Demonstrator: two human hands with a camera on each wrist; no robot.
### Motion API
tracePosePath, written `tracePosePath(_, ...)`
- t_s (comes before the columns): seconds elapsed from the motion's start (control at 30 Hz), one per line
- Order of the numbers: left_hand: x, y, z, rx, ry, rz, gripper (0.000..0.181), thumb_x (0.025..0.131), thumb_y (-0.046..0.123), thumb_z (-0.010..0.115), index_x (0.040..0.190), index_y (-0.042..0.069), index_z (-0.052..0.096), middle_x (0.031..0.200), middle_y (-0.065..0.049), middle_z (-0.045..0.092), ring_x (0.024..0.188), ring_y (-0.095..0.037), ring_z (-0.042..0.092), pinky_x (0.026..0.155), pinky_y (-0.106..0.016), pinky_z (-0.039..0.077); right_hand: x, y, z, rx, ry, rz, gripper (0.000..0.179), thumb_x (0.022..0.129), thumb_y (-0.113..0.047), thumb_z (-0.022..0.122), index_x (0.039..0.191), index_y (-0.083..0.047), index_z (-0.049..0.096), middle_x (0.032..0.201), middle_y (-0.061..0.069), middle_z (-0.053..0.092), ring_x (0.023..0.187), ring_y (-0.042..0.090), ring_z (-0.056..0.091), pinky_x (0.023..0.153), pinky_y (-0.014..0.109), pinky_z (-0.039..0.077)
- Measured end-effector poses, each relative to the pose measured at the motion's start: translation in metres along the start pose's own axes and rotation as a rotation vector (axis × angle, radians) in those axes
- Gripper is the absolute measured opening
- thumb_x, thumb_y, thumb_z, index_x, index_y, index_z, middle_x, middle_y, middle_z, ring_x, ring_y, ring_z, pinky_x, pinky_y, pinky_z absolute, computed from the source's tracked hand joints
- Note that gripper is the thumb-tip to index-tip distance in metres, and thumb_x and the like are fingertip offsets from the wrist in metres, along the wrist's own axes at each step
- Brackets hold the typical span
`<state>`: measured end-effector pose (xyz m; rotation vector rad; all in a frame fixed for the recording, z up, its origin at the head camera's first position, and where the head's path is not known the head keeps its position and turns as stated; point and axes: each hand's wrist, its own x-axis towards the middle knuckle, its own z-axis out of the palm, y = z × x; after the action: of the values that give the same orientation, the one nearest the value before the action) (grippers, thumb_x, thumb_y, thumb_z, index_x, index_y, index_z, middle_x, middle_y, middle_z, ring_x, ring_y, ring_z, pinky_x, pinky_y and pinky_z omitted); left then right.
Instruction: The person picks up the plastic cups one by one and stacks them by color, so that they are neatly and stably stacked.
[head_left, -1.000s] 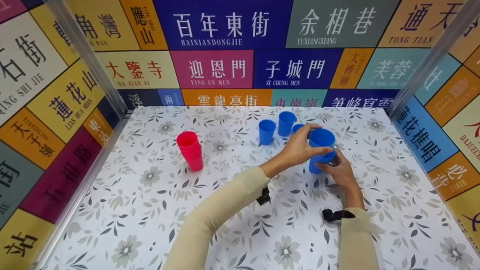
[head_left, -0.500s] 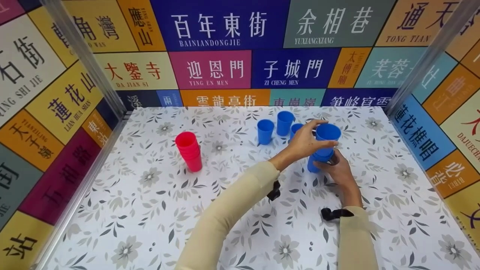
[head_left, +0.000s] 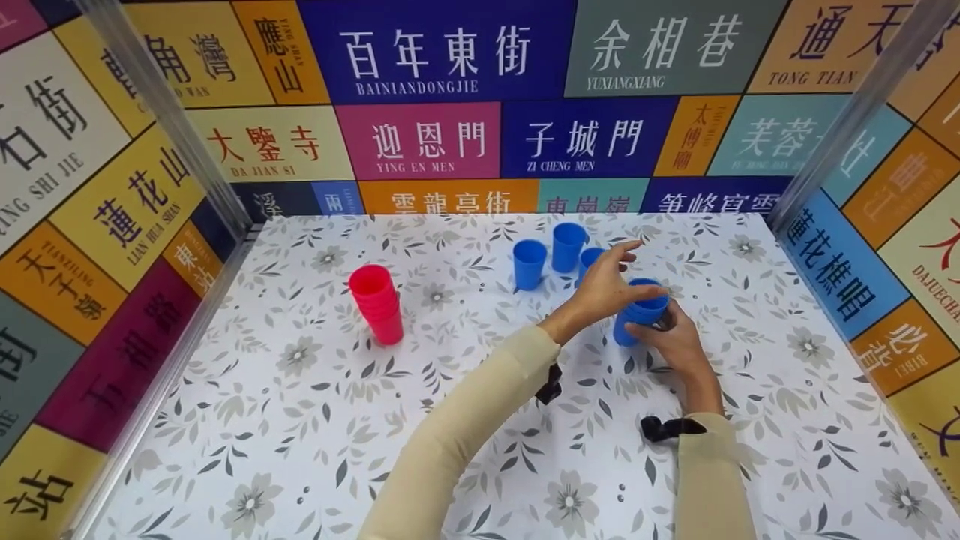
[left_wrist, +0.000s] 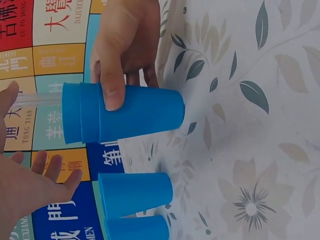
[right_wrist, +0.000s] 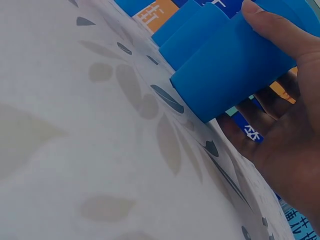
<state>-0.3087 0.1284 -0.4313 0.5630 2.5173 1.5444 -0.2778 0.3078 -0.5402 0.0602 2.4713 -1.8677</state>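
Right grip (head_left: 679, 341) is clasping the blue stack (left_wrist: 145, 115) below its rims, thumb lying across the near face, fingers curling round the far side. The stack is standing upright within that grip, nested rims showing in steps above the thumb. Whether its base is touching cloth, I can't tell.

Left grip (head_left: 598, 289) is hovering just left of and above the right one, thumb and fingers spread wide, holding nothing; the left wrist view is showing a gap between it and the rims. My reading: the right is gripping low to steady the stack and leave the mouth free, while the left's spread is suiting a cup's width.

Beyond the right grip and to its left, three loose blue cups (head_left: 568, 249) are standing mouth-up, probably so they can nest. One is partly hiding behind the left grip.

Well left of both grips, a red stack (head_left: 379, 304) is standing apart, presumably sorted by colour. All are sharing a floral-covered worktop (head_left: 442, 360); beyond, lettered wall panels (head_left: 427, 139) are rising.
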Motion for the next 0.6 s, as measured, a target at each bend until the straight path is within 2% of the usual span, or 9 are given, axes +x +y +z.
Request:
tracePosePath(0.13,-0.002,-0.007,-0.008,-0.013,0.030,0.000,0.081,0.083,0.042,0.081,0.151,0.021,0.042,0.144,-0.005,0.055,0.132,-0.021,0.055,0.105,-0.030,0.051,-0.001,-0.001,0.001,0.024,0.005,-0.011,0.092,0.090,-0.025,0.076,0.159,-0.005,0.018,0.162,0.023,0.029,0.151,0.040,0.028,0.123,0.055,0.026)
tracePosePath(0.43,-0.004,-0.024,-0.032,0.017,0.076,0.042,0.079,0.085,0.040,0.079,0.151,0.016,0.042,0.144,-0.010,0.052,0.134,-0.024,0.053,0.109,-0.035,0.048,-0.002,-0.002,0.003,0.035,0.002,-0.040,0.092,0.089,-0.023,0.077,0.159,-0.005,0.019,0.160,0.023,0.032,0.151,0.040,0.029,0.124,0.055,0.025)
tracePosePath(0.6,-0.005,-0.032,-0.045,0.022,0.111,0.018,0.078,0.085,0.039,0.080,0.149,0.016,0.042,0.144,-0.008,0.052,0.133,-0.023,0.053,0.111,-0.035,0.047,-0.002,-0.002,0.003,0.035,0.023,-0.048,0.089,0.088,-0.019,0.078,0.157,-0.005,0.025,0.158,0.023,0.036,0.149,0.037,0.033,0.124,0.052,0.026)
